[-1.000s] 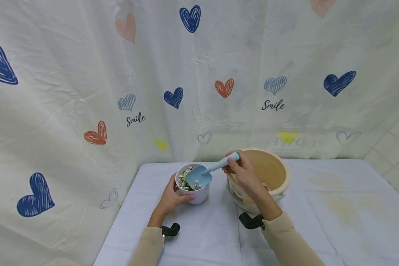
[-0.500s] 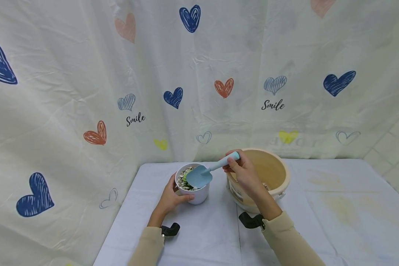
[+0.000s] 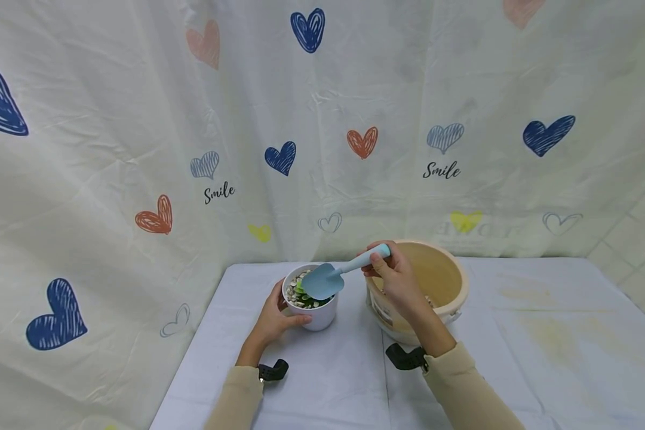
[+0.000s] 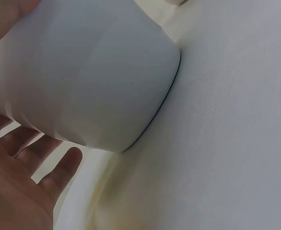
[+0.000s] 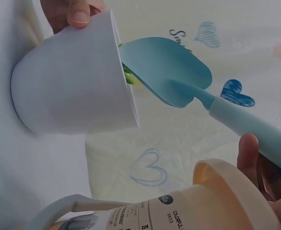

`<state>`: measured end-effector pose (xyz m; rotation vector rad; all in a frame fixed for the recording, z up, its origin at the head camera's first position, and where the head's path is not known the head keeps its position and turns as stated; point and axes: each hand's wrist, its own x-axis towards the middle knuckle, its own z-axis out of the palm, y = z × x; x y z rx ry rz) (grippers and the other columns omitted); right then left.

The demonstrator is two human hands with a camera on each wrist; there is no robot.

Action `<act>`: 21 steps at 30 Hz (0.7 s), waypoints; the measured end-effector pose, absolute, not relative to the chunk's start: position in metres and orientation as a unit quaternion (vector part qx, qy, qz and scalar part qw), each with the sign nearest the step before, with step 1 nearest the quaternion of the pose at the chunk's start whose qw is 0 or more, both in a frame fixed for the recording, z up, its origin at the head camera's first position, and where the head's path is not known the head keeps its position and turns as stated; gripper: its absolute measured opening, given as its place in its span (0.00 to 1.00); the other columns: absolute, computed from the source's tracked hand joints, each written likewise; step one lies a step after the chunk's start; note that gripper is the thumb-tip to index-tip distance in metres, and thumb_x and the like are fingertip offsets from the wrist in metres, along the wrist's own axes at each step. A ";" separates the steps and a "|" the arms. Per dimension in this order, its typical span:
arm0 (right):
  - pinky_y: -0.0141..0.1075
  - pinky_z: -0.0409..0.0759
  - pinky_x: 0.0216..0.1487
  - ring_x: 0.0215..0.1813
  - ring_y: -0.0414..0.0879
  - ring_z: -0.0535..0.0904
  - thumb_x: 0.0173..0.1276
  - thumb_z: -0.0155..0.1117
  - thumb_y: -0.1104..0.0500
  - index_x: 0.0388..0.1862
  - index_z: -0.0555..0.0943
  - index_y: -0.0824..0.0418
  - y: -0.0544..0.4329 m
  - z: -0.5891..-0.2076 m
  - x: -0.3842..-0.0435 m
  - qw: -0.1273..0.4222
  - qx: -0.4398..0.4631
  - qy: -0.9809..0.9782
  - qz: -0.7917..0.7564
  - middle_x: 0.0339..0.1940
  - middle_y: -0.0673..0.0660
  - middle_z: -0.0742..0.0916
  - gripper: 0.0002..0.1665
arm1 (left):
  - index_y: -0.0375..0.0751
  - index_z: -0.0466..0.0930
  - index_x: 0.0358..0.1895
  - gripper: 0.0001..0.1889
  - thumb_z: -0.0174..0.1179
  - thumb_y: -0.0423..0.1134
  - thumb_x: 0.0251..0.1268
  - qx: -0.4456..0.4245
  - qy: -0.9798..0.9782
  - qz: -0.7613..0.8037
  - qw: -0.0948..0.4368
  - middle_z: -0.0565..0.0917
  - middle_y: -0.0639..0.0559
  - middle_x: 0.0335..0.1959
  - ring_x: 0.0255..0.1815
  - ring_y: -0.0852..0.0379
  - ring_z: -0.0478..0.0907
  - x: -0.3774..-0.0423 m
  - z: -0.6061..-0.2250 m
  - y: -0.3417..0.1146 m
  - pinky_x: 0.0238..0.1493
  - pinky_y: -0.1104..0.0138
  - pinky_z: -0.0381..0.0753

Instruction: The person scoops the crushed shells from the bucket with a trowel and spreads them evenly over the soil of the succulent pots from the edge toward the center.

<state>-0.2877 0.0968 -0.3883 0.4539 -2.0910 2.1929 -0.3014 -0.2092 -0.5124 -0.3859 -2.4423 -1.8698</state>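
Note:
A blue hand trowel (image 3: pixel 323 282) is tilted over the white flower pot (image 3: pixel 321 318), its blade above the pot's mouth. No pebbles show on the blade. My right hand (image 3: pixel 400 280) grips the trowel's handle near its end, as the right wrist view also shows. The pot stands on the table, with small pale pebbles (image 3: pixel 295 297) and a green plant (image 5: pixel 129 76) inside, partly hidden by the blade. My left hand (image 3: pixel 271 322) holds the pot from its left side, thumb at the front and fingers around the far side.
A cream bucket (image 3: pixel 454 263) stands right of the pot, under my right hand and forearm; some pebbles (image 3: pixel 429 300) show inside. White cloth (image 3: pixel 516 358) covers the table. Behind it hangs a heart-print curtain (image 3: pixel 387 89).
White pebbles at the blade's lower edge have dropped off into the pot. The trowel has risen slightly. My left hand keeps its hold on the pot.

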 end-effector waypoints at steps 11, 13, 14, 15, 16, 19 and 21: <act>0.33 0.84 0.52 0.45 0.44 0.83 0.84 0.47 0.55 0.63 0.68 0.66 0.097 -0.386 -0.285 0.062 0.112 -0.648 0.751 0.54 0.55 0.85 0.19 | 0.54 0.58 0.79 0.56 0.83 0.42 0.45 -0.136 -0.788 -0.600 0.010 0.68 0.51 0.76 0.76 0.45 0.68 -0.300 -0.510 -0.213 0.75 0.46 0.66; 0.32 0.85 0.52 0.45 0.42 0.83 0.84 0.47 0.55 0.62 0.69 0.65 0.096 -0.386 -0.284 0.070 0.109 -0.640 0.757 0.55 0.56 0.85 0.18 | 0.53 0.58 0.79 0.56 0.83 0.42 0.45 -0.138 -0.789 -0.599 0.011 0.69 0.49 0.76 0.75 0.44 0.69 -0.300 -0.509 -0.213 0.75 0.46 0.66; 0.32 0.85 0.52 0.45 0.42 0.83 0.84 0.48 0.55 0.62 0.70 0.64 0.096 -0.386 -0.284 0.074 0.109 -0.636 0.760 0.55 0.56 0.85 0.17 | 0.53 0.58 0.79 0.56 0.83 0.42 0.45 -0.136 -0.789 -0.599 0.008 0.69 0.50 0.75 0.76 0.44 0.68 -0.299 -0.509 -0.213 0.75 0.46 0.66; 0.32 0.85 0.52 0.45 0.42 0.83 0.84 0.48 0.55 0.61 0.70 0.64 0.097 -0.386 -0.284 0.078 0.110 -0.633 0.762 0.54 0.56 0.85 0.16 | 0.53 0.58 0.79 0.56 0.83 0.41 0.45 -0.134 -0.789 -0.600 0.006 0.69 0.50 0.76 0.76 0.44 0.68 -0.299 -0.508 -0.213 0.75 0.45 0.66; 0.32 0.85 0.51 0.45 0.42 0.83 0.84 0.48 0.55 0.61 0.70 0.63 0.097 -0.386 -0.284 0.082 0.110 -0.629 0.765 0.54 0.56 0.85 0.16 | 0.53 0.58 0.80 0.56 0.83 0.42 0.45 -0.134 -0.789 -0.600 0.004 0.68 0.50 0.76 0.77 0.43 0.67 -0.299 -0.508 -0.213 0.76 0.45 0.65; 0.31 0.85 0.51 0.44 0.42 0.84 0.83 0.49 0.54 0.62 0.69 0.66 0.097 -0.386 -0.285 0.097 0.107 -0.614 0.776 0.52 0.53 0.86 0.18 | 0.52 0.56 0.80 0.57 0.83 0.42 0.46 -0.136 -0.787 -0.602 -0.001 0.67 0.49 0.77 0.78 0.43 0.65 -0.300 -0.507 -0.213 0.76 0.44 0.64; 0.31 0.85 0.51 0.43 0.42 0.84 0.83 0.49 0.54 0.63 0.68 0.69 0.097 -0.387 -0.286 0.111 0.100 -0.597 0.788 0.51 0.52 0.87 0.21 | 0.53 0.55 0.81 0.57 0.82 0.42 0.47 -0.137 -0.788 -0.601 -0.007 0.66 0.50 0.78 0.79 0.44 0.64 -0.301 -0.506 -0.213 0.76 0.45 0.64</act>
